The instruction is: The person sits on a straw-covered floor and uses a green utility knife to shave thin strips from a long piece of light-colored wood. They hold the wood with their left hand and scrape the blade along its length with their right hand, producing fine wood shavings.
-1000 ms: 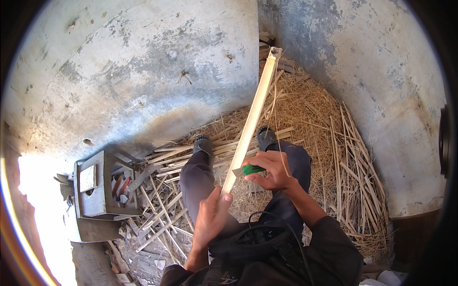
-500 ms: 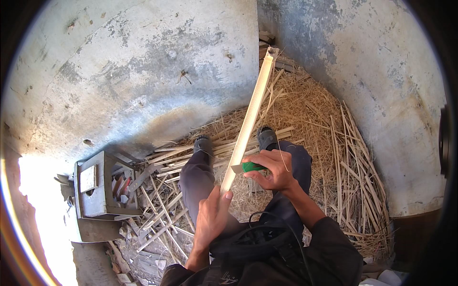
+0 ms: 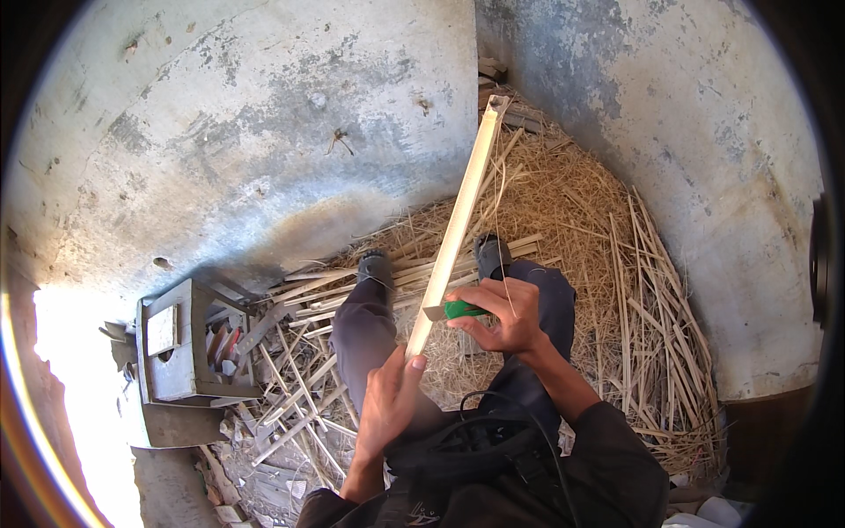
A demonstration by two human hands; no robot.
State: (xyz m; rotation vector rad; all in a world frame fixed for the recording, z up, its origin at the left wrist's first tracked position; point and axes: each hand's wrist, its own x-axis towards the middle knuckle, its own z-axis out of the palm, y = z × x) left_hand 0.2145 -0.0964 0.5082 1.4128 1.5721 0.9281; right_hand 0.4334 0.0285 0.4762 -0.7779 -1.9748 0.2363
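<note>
A long pale strip of split bamboo or wood (image 3: pixel 460 220) slants up and away from my lap. Its near end is wrapped in my left hand (image 3: pixel 390 398), the thumb lying along it. My right hand (image 3: pixel 508 317) grips the green handle of a knife (image 3: pixel 461 309), whose short, wide grey blade rests against the strip's right side just above my left hand. A thin curled shaving (image 3: pixel 499 202) hangs beside the strip, reaching toward my right hand. The far end of the strip (image 3: pixel 497 103) stands out near the wall corner.
Straw-like shavings (image 3: pixel 572 207) cover the floor ahead and to the right. Loose pale sticks (image 3: pixel 673 352) lie along the right wall, and more (image 3: pixel 304 400) cross at the left. A wooden box (image 3: pixel 189 361) with odds and ends stands by the left wall (image 3: pixel 290 114).
The strip's far end has shifted slightly down and left. My right hand and the knife have moved a little left, and the thin shaving hangs differently.
</note>
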